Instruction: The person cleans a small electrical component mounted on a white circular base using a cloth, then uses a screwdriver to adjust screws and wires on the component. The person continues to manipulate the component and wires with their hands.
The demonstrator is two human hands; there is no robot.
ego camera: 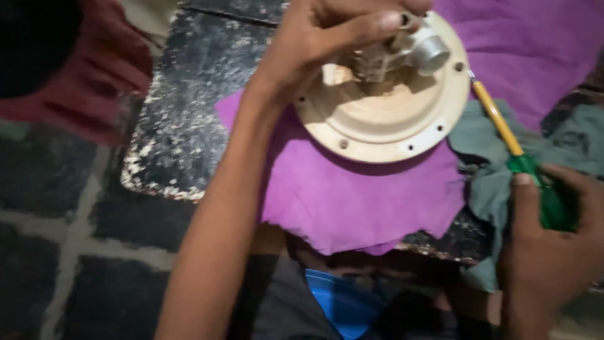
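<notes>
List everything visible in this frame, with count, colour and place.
round flanged part: one, cream, on the purple cloth, metal fitting on top
purple cloth: one, purple, over the dark slab
grey rag: one, grey-green, right of the part
dark slab: one, black, speckled, under the cloths
screwdriver: one, yellow shaft, green handle, tip at the part's rim
left hand: gripping the fitting
right hand: holding the screwdriver handle

No packages, labels, signs or screens show anywhere in the head view, from twelve o'clock round to six.
</notes>
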